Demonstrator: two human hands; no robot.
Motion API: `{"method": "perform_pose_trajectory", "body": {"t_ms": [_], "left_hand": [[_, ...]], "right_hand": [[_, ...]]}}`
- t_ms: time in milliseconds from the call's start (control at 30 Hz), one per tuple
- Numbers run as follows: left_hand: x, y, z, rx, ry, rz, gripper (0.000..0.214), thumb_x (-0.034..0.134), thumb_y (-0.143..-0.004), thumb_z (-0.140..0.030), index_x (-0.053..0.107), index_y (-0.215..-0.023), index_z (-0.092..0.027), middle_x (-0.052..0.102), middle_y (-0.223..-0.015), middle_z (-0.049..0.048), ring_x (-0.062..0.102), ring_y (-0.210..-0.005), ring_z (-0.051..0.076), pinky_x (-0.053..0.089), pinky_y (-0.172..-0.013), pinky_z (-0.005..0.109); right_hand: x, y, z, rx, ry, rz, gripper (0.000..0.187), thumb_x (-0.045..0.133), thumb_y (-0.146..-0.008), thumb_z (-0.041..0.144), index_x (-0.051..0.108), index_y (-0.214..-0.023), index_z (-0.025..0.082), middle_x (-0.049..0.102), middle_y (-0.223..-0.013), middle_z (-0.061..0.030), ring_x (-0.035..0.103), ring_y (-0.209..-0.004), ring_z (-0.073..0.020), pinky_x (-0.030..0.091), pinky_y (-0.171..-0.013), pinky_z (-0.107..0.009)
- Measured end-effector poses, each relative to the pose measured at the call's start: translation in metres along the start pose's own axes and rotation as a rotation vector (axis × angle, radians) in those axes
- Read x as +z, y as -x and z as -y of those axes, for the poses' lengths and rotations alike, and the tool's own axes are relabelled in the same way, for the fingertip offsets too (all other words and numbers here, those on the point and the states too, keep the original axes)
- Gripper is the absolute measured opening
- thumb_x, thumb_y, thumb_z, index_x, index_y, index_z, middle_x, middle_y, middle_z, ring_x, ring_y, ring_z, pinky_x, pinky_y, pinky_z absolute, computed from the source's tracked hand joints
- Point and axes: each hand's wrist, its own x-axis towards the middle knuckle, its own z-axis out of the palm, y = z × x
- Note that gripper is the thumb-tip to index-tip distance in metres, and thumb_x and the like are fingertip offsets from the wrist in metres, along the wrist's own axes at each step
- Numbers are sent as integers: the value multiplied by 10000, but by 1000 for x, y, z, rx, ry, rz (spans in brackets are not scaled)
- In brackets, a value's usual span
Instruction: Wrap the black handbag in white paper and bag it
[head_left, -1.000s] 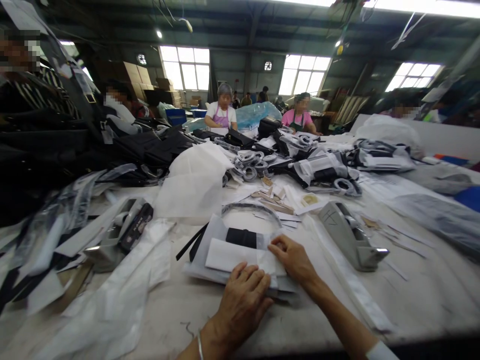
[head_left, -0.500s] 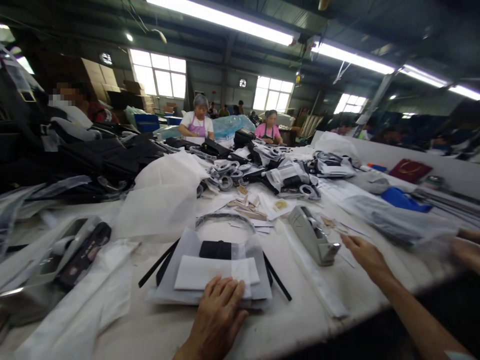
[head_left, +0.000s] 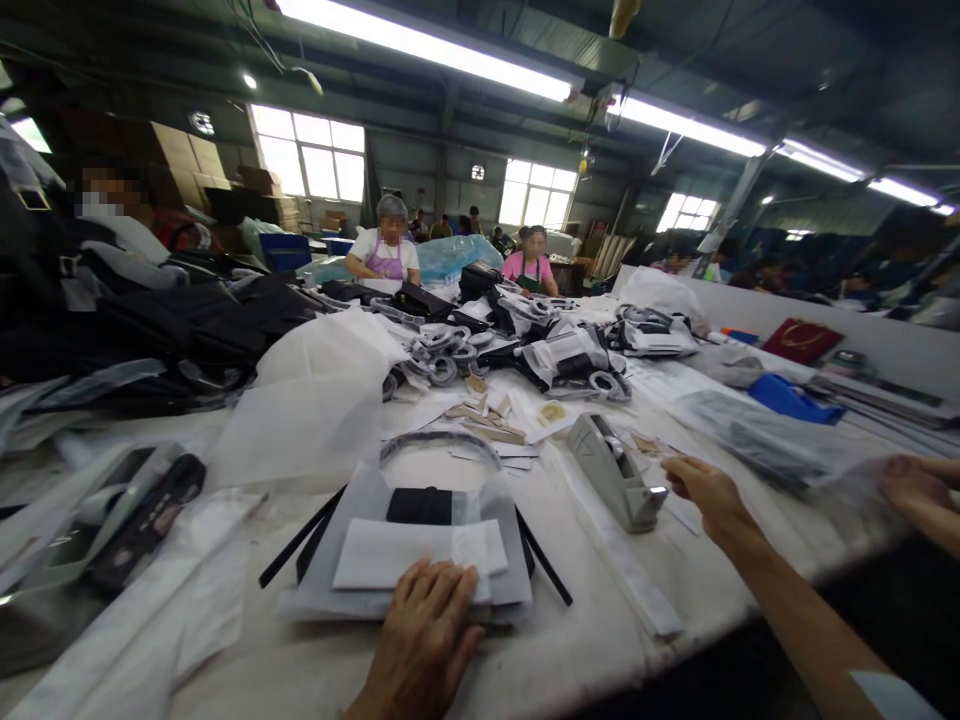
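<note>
My left hand (head_left: 431,615) lies flat, fingers stretched out, on the lower edge of a folded white sheet (head_left: 412,552). That sheet rests on a handbag (head_left: 311,580) wrapped in pale translucent paper, which lies on the table. Its arched, wrapped handle (head_left: 442,437) points away from me, and a black band (head_left: 420,505) shows above the sheet. Black strips stick out on both sides. My right hand (head_left: 709,492) is closed in a pinch, just right of a grey tape dispenser (head_left: 619,475). Whatever its fingertips hold is too small to make out.
Another person's hands (head_left: 919,490) hold a plastic-wrapped item (head_left: 765,435) at the right. A second tape dispenser (head_left: 105,530) stands left beside white sheets. Wrapped bags and handles (head_left: 570,355) are heaped behind cardboard scraps (head_left: 487,418). Co-workers sit across the table.
The whole view has shifted slightly, so things appear a little further left. My right hand's fingers, stretched towards the dispenser before, are now more curled. My left hand stays on the sheet.
</note>
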Motion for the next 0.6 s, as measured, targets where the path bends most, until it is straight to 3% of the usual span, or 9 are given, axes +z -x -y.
{"method": "perform_pose_trajectory", "body": {"t_ms": [233, 333, 433, 500, 600], "left_hand": [[-2, -2, -1, -5, 3, -5, 362, 500, -926, -214, 540, -1285, -195, 681, -1105, 83, 638, -1008, 246, 491, -942, 449], [-4, -2, -1, -10, 28, 18, 357, 520, -924, -226, 536, -1280, -198, 681, -1105, 78, 639, -1012, 247, 490, -940, 454], [-6, -3, -5, -63, 77, 37, 374, 554, -901, -225, 533, -1274, -196, 680, -1116, 71, 632, -1025, 255, 480, -953, 480], [-6, -3, -7, -98, 110, 55, 396, 592, -875, -222, 532, -1266, -192, 676, -1124, 67, 622, -1029, 259, 472, -966, 491], [-6, -4, -10, -134, 141, 108, 449, 649, -840, -215, 525, -1270, -188, 664, -1153, 65, 600, -1054, 266, 454, -997, 501]], "right_hand": [[-12, 40, -44, 209, 16, 21, 248, 682, -483, 443, 569, -522, 226, 581, -533, -32, 494, -460, -149, 451, -468, -306], [-15, 48, -52, 230, 82, 63, 253, 687, -470, 443, 604, -517, 208, 590, -534, -43, 515, -484, -165, 449, -492, -315], [-13, 56, -24, 136, 150, 239, 300, 713, -507, 487, 645, -553, 199, 589, -570, -29, 525, -553, -175, 461, -556, -314], [0, 67, 14, -14, 214, 494, 303, 694, -602, 505, 669, -613, 204, 578, -599, -12, 524, -606, -178, 462, -602, -299], [40, 94, 81, -185, 301, 936, 195, 658, -707, 404, 679, -694, 210, 614, -660, 3, 532, -644, -169, 444, -608, -269]]}}
